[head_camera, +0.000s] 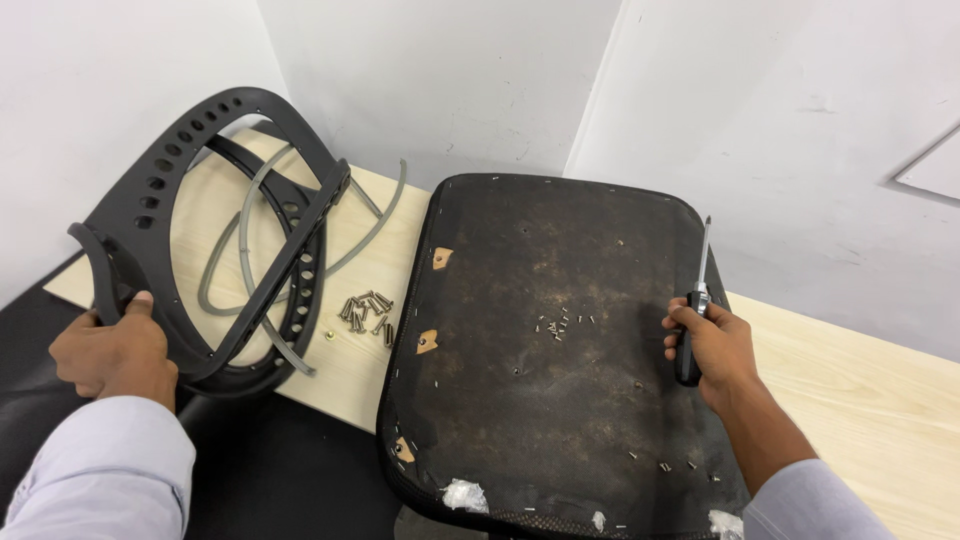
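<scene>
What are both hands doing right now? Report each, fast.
Left hand: closed on the edge of the black perforated chair frame.
Right hand: closed around the screwdriver, tip pointing up, over the seat pad.

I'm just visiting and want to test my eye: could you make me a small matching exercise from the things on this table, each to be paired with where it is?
Things:
1. screwdriver
2. black perforated frame
3. pile of screws
4. loose staples

Places:
A. on the bare wooden table, between the frame and the seat pad
B. gripped in the right hand, tip pointing up
C. scattered on the dark underside of the seat pad
D. held at its lower edge by the left hand

Pairs: 1-B, 2-D, 3-A, 4-C
</scene>
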